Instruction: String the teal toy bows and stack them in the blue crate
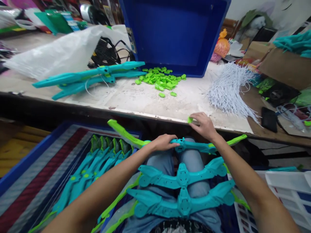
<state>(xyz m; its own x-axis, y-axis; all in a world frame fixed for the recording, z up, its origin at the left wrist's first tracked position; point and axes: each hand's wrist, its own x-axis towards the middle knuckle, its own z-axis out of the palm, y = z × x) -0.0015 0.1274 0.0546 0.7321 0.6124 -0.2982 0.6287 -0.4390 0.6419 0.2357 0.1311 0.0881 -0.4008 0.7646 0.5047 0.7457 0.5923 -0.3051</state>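
Note:
My left hand is closed around a teal toy bow part with bright green ends, held level above my knees. Between the thumb and fingertips of my right hand is a small green plastic piece, just at the table's front edge. Two more teal bow parts lie across my lap, one nearer to me than the other. On the table a loose pile of small green pieces spreads in front of a blue crate tipped on its side.
Teal parts and a clear plastic bag lie at the table's left. A black fan stands behind them. White ties and a phone are at right. Finished-looking bows fill a blue-rimmed bin beside my left arm.

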